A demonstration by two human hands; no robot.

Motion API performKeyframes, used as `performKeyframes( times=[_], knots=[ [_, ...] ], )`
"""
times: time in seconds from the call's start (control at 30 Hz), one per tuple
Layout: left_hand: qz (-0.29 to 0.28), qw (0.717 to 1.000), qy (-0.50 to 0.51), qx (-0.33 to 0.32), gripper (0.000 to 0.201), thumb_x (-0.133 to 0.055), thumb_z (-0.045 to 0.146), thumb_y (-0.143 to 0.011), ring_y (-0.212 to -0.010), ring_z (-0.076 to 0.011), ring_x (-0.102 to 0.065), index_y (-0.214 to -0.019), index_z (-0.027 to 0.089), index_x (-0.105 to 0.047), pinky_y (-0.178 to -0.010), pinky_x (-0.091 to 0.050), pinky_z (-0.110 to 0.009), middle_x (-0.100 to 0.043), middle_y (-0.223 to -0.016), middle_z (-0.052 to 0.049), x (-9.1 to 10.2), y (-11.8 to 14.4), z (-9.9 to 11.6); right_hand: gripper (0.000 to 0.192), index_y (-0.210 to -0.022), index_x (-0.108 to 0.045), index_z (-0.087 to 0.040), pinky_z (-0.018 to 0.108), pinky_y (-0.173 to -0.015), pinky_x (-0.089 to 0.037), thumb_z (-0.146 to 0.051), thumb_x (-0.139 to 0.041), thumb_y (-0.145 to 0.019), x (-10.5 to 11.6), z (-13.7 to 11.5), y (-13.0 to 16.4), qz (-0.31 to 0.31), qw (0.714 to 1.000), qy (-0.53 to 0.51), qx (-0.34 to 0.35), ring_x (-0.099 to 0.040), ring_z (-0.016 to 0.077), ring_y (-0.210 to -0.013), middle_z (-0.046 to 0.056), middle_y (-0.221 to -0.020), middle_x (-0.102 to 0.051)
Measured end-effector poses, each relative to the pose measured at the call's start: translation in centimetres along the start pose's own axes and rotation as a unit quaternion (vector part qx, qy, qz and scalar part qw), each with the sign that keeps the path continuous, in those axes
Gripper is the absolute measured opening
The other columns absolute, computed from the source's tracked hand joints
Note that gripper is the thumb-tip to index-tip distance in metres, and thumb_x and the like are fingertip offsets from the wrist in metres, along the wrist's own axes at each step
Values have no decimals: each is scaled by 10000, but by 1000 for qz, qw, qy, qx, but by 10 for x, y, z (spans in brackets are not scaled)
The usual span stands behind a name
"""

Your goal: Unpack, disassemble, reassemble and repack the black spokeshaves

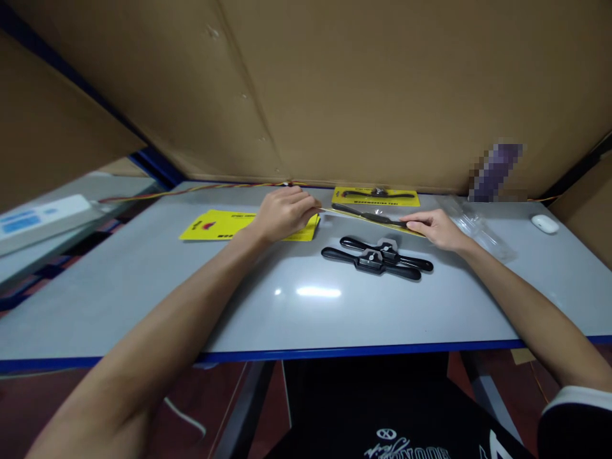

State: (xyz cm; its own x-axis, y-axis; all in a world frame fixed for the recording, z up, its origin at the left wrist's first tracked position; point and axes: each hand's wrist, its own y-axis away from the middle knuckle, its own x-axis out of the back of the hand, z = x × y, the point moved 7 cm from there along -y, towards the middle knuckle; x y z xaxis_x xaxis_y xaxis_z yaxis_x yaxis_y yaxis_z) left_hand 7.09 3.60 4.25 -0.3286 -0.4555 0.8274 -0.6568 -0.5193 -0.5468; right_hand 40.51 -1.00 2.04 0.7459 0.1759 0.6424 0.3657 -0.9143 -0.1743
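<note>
Across the back of the grey counter (143, 299), the left hand (283, 213) pinches one end of a yellow blister card carrying a black two-handled tool (370, 217), while the right hand (437, 228), fingers pressed flat, pins the other end, so the card spans the gap between both hands. Held tilted like this, the card could likely buckle or slip from the pinch, dropping onto the two loose black spokeshaves (377, 258) lying just in front of it.

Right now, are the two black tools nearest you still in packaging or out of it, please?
Out: both black tools lie bare on the table, side by side, near the right hand.
</note>
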Motion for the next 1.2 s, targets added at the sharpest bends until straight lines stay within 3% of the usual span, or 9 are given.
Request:
performKeyframes(
  times=[0.17, 0.33, 0.47, 0.7, 0.8, 0.97, 1.03, 1.1, 1.2],
  knots=[
    [19, 999, -21, 36, 467, -425, 473, -1121, -784, -230, -678, -931, 234, -778, -764, -519, -345, -775, -834, -84, 4, 13, -26, 356, -1237, -881, -273, 482, -1025, -611, -440, -680, -996, 9, 7, 7, 9, 1000, 2, -13, -784, 305, -1146, 69, -1243, -857],
    [44, 976, -90, 196, 364, -508, 437, -1064, -878, -227, -642, -997, 188, -765, -841, -550, -348, -791, -948, -98, 28, 45, -89, 318, -1182, -890, -267, 514, -1090, -592, -399, -678, -985, 24, 17, 18, 30, 999, 14, -19, -785, 318, -1182, 70, -1257, -853],
    [97, 943, -68, 311, 227, -551, 248, -967, -1003, -217, -673, -1074, 165, -733, -958, -571, -359, -793, -1120, -108, 51, 72, -125, 320, -1158, -889, -239, 508, -1074, -603, -390, -682, -965, 25, 22, 18, 43, 999, 26, -15, -798, 320, -1141, 82, -1238, -858],
    [211, 884, -63, 412, 229, -548, 91, -848, -1123, -269, -677, -1020, 145, -689, -1093, -526, -449, -767, -1122, -119, 73, 106, -149, 346, -1211, -854, -232, 539, -1065, -590, -339, -584, -1023, 65, 4, 28, 215, 965, 147, 17, -779, 339, -1170, 113, -1264, -841],
    [215, 868, -46, 445, 258, -513, 27, -744, -1137, -282, -680, -891, 148, -688, -1097, -510, -451, -752, -1068, -114, 70, 116, -158, 439, -1348, -801, -234, 553, -1078, -572, -225, -503, -1026, 86, -10, 37, 222, 936, 271, 32, -753, 348, -1194, 143, -1261, -809],
    [252, 829, -37, 498, 194, -494, 44, -617, -1137, -275, -679, -686, 187, -605, -1132, -479, -440, -728, -1011, -108, 72, 126, -167, 584, -1506, -708, -226, 550, -997, -584, -169, -417, -1003, 119, -7, 56, 204, 891, 405, -28, -709, 387, -1143, 193, -1179, -727],
    [248, 831, -46, 495, 207, -492, 51, -646, -1124, -270, -683, -722, 179, -637, -1131, -487, -432, -740, -1005, -112, 72, 121, -161, 599, -1498, -711, -217, 570, -921, -588, -175, -413, -980, 130, 1, 65, 202, 869, 447, -60, -713, 414, -1076, 200, -1112, -710],
    [203, 860, -43, 465, 247, -489, 66, -729, -1138, -266, -684, -822, 156, -699, -1129, -502, -420, -764, -1062, -127, 65, 106, -150, 601, -1477, -722, -211, 564, -850, -586, -179, -444, -945, 136, 10, 72, 180, 857, 476, -84, -724, 421, -997, 199, -1044, -712],
    [52, 932, -19, 359, 341, -486, 185, -910, -1263, -257, -654, -1105, 148, -764, -1188, -481, -413, -769, -1282, -126, 38, 73, -118, 584, -1429, -744, -236, 514, -802, -579, -178, -522, -892, 138, 29, 78, 106, 868, 469, -124, -746, 399, -940, 190, -1023, -757]
  ],
)
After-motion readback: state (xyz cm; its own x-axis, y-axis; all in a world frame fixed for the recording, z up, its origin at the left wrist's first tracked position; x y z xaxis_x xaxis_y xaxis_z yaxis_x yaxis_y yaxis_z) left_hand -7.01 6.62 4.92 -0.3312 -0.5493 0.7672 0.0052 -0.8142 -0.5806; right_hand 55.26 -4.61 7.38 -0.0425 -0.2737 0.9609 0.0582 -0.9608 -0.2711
